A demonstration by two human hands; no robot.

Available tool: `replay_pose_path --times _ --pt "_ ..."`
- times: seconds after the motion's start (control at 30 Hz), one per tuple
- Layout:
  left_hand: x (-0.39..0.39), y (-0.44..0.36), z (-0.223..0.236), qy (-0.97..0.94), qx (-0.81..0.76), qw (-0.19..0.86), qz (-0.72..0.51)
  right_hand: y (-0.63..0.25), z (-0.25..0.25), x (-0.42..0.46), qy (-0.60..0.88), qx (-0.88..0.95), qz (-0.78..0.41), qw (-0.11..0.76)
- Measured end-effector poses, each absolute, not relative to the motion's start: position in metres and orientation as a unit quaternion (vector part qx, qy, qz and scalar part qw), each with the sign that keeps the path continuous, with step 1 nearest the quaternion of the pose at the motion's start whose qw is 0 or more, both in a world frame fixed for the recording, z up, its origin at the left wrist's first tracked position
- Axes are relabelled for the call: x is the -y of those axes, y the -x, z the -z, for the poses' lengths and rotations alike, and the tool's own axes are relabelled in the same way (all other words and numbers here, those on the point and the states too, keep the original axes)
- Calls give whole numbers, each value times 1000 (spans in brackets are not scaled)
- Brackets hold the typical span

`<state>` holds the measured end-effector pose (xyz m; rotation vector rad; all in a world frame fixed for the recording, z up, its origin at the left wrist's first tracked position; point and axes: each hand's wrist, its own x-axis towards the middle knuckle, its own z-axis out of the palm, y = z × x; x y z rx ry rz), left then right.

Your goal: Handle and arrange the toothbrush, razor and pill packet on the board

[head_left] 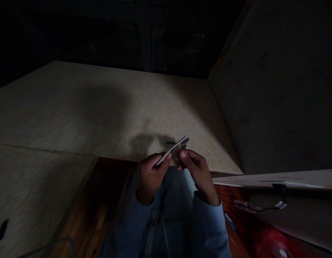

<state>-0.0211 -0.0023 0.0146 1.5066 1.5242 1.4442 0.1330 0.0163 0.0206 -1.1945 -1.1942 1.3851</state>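
My left hand [153, 175] is closed around the handle of a pale toothbrush [173, 147], thumb on top. The brush slants up to the right, its dark bristles facing down at the far end. Close beside it, my right hand [195, 166] is closed with thumb and fingertips together. A small dark piece [184, 146] shows just above those fingers, under the brush head; whether they grip it I cannot tell. A small green item [170, 143] lies on the table behind the brush.
The light-patterned table [155, 107] stretches ahead, with a second pale surface [34, 186] at left. An upright panel [278, 89] borders the right side. Below it are a black cable [265, 209] and a red object [273, 240]. A grey cable [55, 243] curves at lower left. The scene is dim.
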Motion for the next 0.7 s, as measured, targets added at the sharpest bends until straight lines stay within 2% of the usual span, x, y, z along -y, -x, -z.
replay_pose_path --times 0.17,0.47,0.6,0.7 --pt "1 21 -18 -650 -508 159 -542 -130 -18 -17 438 454 -644 432" --pt "-2 22 -11 -708 -447 84 -541 -131 -16 -15 407 368 -706 447" --pt "-2 24 -7 -712 -444 83 -538 -131 -19 -13 415 360 -707 445" --pt "-1 24 -10 -699 -457 135 -533 -129 -17 -14 401 369 -699 463"
